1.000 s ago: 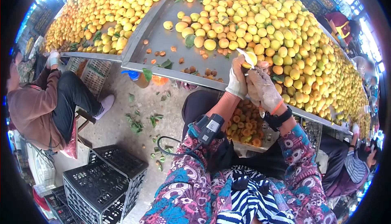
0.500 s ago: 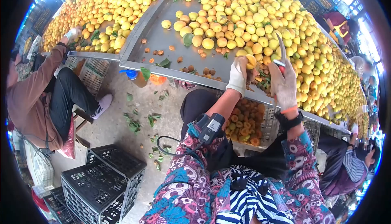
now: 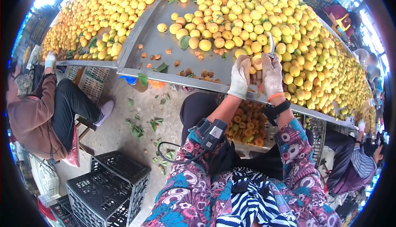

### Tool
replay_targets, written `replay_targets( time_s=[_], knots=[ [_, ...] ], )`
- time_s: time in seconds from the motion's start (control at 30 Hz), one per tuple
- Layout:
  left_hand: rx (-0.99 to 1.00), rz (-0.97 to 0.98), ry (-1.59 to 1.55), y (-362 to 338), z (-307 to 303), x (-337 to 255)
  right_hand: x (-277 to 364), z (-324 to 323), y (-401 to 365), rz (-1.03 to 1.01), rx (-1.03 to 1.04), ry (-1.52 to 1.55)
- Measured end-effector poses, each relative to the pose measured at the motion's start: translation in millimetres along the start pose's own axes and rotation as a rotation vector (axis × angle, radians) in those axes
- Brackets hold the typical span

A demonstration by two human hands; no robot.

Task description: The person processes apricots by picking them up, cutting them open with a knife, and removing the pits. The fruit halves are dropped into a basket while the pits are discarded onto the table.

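Observation:
My left hand (image 3: pixel 239 78), in a whitish glove, is closed on an apricot (image 3: pixel 256 62) above the near edge of the metal table (image 3: pixel 150 33). Against the same fruit is my right hand (image 3: pixel 272 77), also gloved, gripping a small curved knife (image 3: pixel 271 44) whose blade points up and away from me. Where the cutting edge meets the fruit is hidden by the fingers. Whole yellow-orange apricots (image 3: pixel 247 18) are heaped beyond both hands. Pits (image 3: pixel 189 72) and scraps lie along the table's near rim. Below it, halved apricots (image 3: pixel 247 130) fill a crate.
Black plastic crates (image 3: pixel 101 192) stand on the floor at lower left, near scattered leaves (image 3: pixel 136 130). A bottle with a blue cap (image 3: pixel 131 81) is beneath the table edge. One co-worker (image 3: pixel 35 119) sits at left, another (image 3: pixel 359 161) at right.
My right hand has moved left with the knife and now meets my left hand at the apricot; before, they were apart. The left co-worker's gloved hand has shifted left and toward the table edge.

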State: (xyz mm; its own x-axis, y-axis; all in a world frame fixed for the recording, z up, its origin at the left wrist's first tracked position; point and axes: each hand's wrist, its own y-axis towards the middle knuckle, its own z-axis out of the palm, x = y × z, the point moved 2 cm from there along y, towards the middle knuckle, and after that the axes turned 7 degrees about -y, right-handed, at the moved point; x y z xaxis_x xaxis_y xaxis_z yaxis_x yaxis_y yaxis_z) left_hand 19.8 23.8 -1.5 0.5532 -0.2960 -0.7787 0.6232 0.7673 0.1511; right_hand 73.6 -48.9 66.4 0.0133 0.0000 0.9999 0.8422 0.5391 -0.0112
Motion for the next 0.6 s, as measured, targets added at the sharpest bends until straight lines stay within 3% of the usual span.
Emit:
replay_targets(
  time_s=[0.07,0.17,0.3,0.37,0.47,0.53,0.6],
  knots=[
    [-0.009,-0.194,-0.173,-0.7,4.1,-14.1,-1.1,-4.0,1.7,0.166,0.076,0.171],
    [0.083,-0.229,-0.319,-1.7,5.5,-18.0,-9.0,-20.4,14.1,0.293,0.151,0.305],
    [0.132,-0.371,-0.441,-1.9,10.2,-23.2,18.3,-13.3,-5.5,0.141,0.039,0.232],
    [0.116,-0.475,-0.437,-6.7,13.0,-34.2,23.5,-23.8,-0.8,0.076,0.153,0.006],
    [0.342,-0.406,-0.256,-6.2,8.0,-37.3,28.1,-25.2,4.4,-0.06,0.214,-0.303],
    [0.299,-0.392,-0.292,-7.6,13.0,-38.6,27.2,-21.1,13.2,-0.236,0.204,-0.527],
    [0.33,-0.368,-0.26,-7.4,12.9,-44.2,24.9,-21.7,18.2,-0.178,0.126,-0.342]
  ],
)
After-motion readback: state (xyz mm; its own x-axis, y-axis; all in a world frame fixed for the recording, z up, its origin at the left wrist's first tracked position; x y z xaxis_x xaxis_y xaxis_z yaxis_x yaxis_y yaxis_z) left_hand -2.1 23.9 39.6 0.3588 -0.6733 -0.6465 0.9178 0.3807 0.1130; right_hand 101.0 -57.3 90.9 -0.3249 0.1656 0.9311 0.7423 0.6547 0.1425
